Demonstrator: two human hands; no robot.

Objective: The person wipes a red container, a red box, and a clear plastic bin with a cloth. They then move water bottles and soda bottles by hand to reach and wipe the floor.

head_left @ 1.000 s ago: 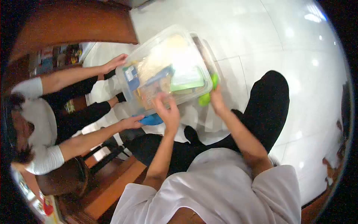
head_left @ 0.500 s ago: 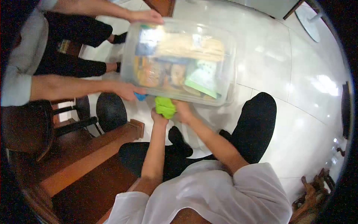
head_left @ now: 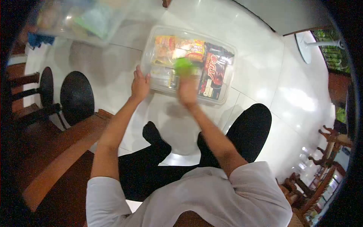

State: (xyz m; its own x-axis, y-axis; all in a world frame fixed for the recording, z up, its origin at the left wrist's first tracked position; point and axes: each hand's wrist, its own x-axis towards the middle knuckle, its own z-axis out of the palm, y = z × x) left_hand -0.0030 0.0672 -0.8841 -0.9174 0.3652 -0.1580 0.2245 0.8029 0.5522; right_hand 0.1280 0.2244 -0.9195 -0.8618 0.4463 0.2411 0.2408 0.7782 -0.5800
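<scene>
In the head view, a clear plastic storage box rests on the floor in front of me. Through its lid show yellow-and-red snack packets and a dark packet with red lettering. A bright green cloth, blurred by motion, is in my right hand, over the lid. My left hand lies at the box's near left corner, fingers stretched out along its side.
At the upper left is another clear box with packets inside and a blue cloth beside it. Black round-seated chairs and a wooden ledge stand left. A white round base stands right; carved wooden furniture lies lower right.
The other person's box has moved off to the upper left, and a box on the floor now shows. My left hand has let go of the green cloth; my right hand has moved it forward.
</scene>
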